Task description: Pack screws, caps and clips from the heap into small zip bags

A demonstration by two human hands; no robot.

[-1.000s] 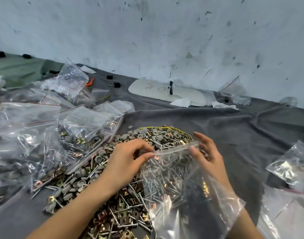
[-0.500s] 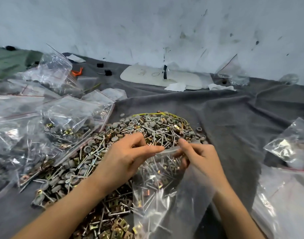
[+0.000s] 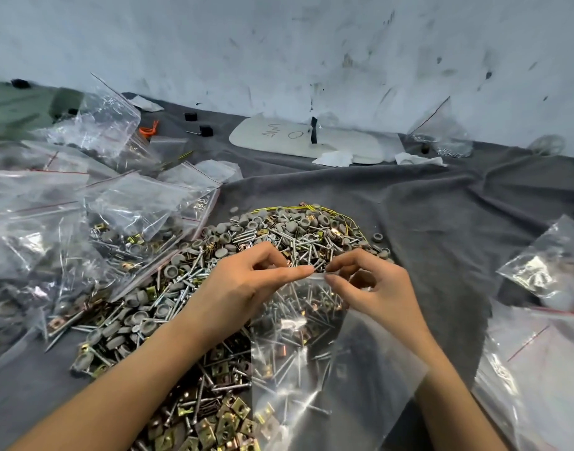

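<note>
- Now the left hand (image 3: 243,288) grip pinches the zip bag (image 3: 311,369) mouth, over the heap (image 3: 188,288).
- Right hand (image 3: 376,294) grip pinches the same mouth, screws (image 3: 295,307) showing inside the bag.

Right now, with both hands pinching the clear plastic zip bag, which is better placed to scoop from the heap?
Left, probably: the left hand sits above the heap of silver screws, grey caps and brass clips; the right hand is over the clear plastic zip bag.
</note>
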